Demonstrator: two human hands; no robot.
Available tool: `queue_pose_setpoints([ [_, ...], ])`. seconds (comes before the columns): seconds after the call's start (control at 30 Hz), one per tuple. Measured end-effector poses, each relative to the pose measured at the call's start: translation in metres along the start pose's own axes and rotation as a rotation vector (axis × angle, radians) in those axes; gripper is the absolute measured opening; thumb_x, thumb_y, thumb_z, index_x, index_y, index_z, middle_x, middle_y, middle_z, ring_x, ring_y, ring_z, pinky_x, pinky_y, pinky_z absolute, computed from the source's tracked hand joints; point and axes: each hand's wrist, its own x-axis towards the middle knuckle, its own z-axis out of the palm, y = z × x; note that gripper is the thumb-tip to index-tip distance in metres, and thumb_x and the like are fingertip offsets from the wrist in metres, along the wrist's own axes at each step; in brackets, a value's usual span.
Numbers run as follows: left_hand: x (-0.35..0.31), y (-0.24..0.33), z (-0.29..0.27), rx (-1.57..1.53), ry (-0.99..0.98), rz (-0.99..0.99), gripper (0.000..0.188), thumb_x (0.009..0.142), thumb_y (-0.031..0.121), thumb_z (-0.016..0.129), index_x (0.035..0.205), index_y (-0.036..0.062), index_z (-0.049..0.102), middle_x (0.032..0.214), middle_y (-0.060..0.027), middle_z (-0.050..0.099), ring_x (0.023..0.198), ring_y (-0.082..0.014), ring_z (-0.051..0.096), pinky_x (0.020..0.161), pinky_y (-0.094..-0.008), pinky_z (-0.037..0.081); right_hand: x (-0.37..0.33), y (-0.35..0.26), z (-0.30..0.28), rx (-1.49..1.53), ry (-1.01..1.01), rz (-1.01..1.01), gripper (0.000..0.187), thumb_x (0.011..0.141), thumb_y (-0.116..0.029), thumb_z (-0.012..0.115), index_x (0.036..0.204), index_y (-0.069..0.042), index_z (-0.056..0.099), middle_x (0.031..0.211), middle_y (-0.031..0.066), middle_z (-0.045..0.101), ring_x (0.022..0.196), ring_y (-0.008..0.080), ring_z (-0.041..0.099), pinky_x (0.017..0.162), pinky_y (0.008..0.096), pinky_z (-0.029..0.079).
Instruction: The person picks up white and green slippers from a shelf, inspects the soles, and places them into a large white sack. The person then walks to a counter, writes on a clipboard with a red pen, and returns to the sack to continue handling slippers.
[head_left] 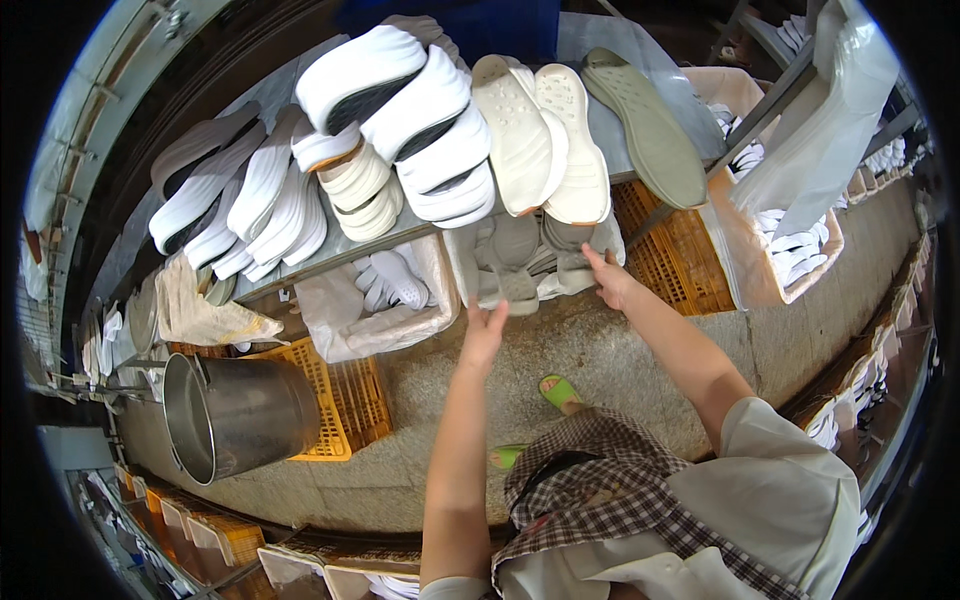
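Grey shoe soles (512, 240) lie in a white-lined bin (468, 275) just beyond my hands, under the table's front edge. My left hand (486, 332) is at the bin's near left, fingertips up against the lowest grey sole and thumb apart. At the bin's right side, my right hand (612, 280) reaches in with fingers stretched out, close to the liner. Neither hand is wrapped round anything; whether the fingertips press on the bin or the soles is hard to make out. Cream soles (572, 140) and an olive sole (648, 130) lie on the table above.
Stacked white soles (425, 110) cover the table's left part. A lined bin (400, 322) of pale soles stands left, near a metal bucket (240, 415) and yellow crate (335, 390). Another yellow crate (670, 260) and a sole-filled bin (790, 280) are right.
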Motion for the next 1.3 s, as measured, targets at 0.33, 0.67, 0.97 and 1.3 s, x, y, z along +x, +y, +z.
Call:
queue_pose_setpoints([
  [0.33, -0.227, -0.17, -0.109, 0.631, -0.683, 0.251, 0.025, 0.082, 0.02, 0.063, 0.104, 0.0074, 0.063, 0.111, -0.0134, 0.06, 0.107, -0.0306, 0.055, 0.091, -0.0387, 0.042, -0.151, 0.184, 0.098, -1.117, -1.679, 0.339, 0.019, 0.081, -0.018, 0.06, 0.085, 0.0, 0.066, 0.073, 0.0075, 0.061, 0.072, 0.0144, 0.059, 0.061, 0.0318, 0.048],
  [0.67, -0.352, -0.178, -0.194, 0.595, 0.605, 0.041, 0.018, 0.081, 0.018, 0.062, 0.088, 0.0024, 0.067, 0.079, -0.017, 0.064, 0.073, -0.0329, 0.062, 0.067, -0.0397, 0.049, -0.215, 0.365, 0.243, -2.31, -1.961, -0.856, 0.019, 0.076, -0.018, 0.06, 0.084, -0.004, 0.07, 0.091, 0.0168, 0.068, 0.085, 0.0267, 0.064, 0.077, 0.0425, 0.047],
  [0.97, -0.448, -0.224, -0.253, 0.21, 0.544, -0.019, 0.035, 0.081, 0.035, 0.068, 0.095, 0.0028, 0.063, 0.082, -0.0131, 0.066, 0.076, -0.0243, 0.063, 0.068, -0.035, 0.05, -0.264, 0.445, 0.325, -2.614, -2.199, -1.222, 0.017, 0.076, -0.018, 0.061, 0.084, -0.006, 0.07, 0.092, 0.0153, 0.068, 0.086, 0.0262, 0.064, 0.077, 0.0414, 0.048],
  [1.3, -0.524, -0.291, -0.321, -0.015, 0.695, -0.188, 0.027, 0.076, 0.017, 0.067, 0.099, 0.0034, 0.061, 0.084, -0.0121, 0.065, 0.077, -0.0234, 0.062, 0.07, -0.0344, 0.049, -0.321, 0.483, 0.414, -2.224, -2.535, -1.715, 0.015, 0.077, -0.018, 0.061, 0.085, -0.008, 0.071, 0.093, 0.0135, 0.068, 0.087, 0.0255, 0.064, 0.077, 0.0403, 0.049],
])
